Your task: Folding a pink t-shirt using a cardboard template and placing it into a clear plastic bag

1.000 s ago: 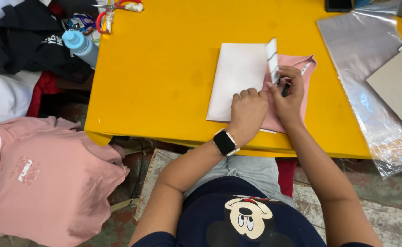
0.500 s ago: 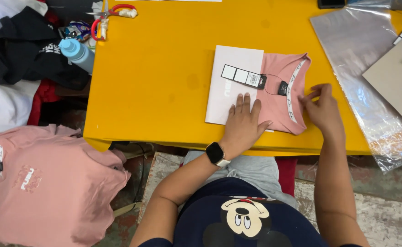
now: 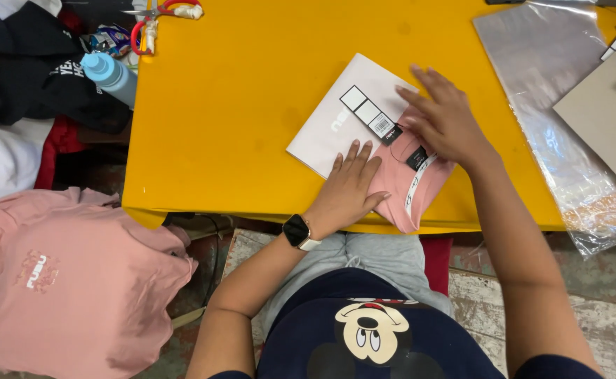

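Grip: both hands flat, palms down, nothing pinched or closed in either. Left hand (image 3: 350,186) lies with fingers spread and pointing away, pressing where the white sheet meets the pink cloth. Right hand (image 3: 445,119) lies open, fingers splayed to the upper left, on the upper part of the folded pink garment.

Yellow table (image 3: 252,105): fills most of the view, front edge running just above the person's lap.

Pink shirts (image 3: 76,281): a loose heap off the table, lower left, well apart from the hands.

Clear plastic bags (image 3: 546,91): shiny stack on the table's right side, beside the right forearm, not touching the hand.

Dark clothing (image 3: 34,70): bundled at the upper left, off the table edge.

Grey card sheet (image 3: 606,119): lies over the plastic at far right.

White sheet (image 3: 329,130): flat rectangle, tilted, near the table's front edge, partly under the garment.

Folded pink garment (image 3: 413,182): on the table near its front edge, between the two hands, its lower end reaching that edge; neck label facing up.

Blue bottle (image 3: 111,76): lies just off the table's left edge.

Hang tag strip (image 3: 371,114): black-and-white squares on the sheet, touching the garment's collar end.

Red-handled scissors (image 3: 161,17): top left corner of the table.

Wristwatch (image 3: 298,231): on the left wrist.
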